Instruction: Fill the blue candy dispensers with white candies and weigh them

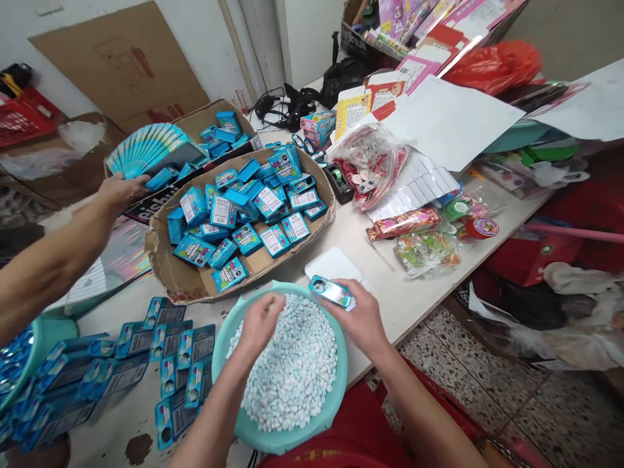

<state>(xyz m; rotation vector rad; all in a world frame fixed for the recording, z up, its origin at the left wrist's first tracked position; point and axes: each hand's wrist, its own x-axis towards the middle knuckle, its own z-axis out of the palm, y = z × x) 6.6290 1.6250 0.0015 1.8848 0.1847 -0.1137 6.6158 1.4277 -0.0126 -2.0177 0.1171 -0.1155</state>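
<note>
My right hand [361, 313] grips a small blue candy box [331, 292] over the right rim of a mint-green basin [341, 383]. The box's top end faces up, with a dark round spot near one corner. Over the far left part of the basin my left hand [263, 318] is closed with its fingers curled; what they hold, if anything, is hidden. Small white and pale blue candies [292, 364] fill the basin beneath both hands. Just behind the basin is a cut-down cardboard box [170, 279] heaped with blue candy boxes [246, 239].
At left, a co-worker's hand [124, 192] holds fanned flat blue boxes [151, 146] near another carton. Upright blue boxes [168, 383] stand left of the basin. A tape dispenser [340, 182], wrapped sweets [424, 250] and white sheets [448, 117] lie to the right.
</note>
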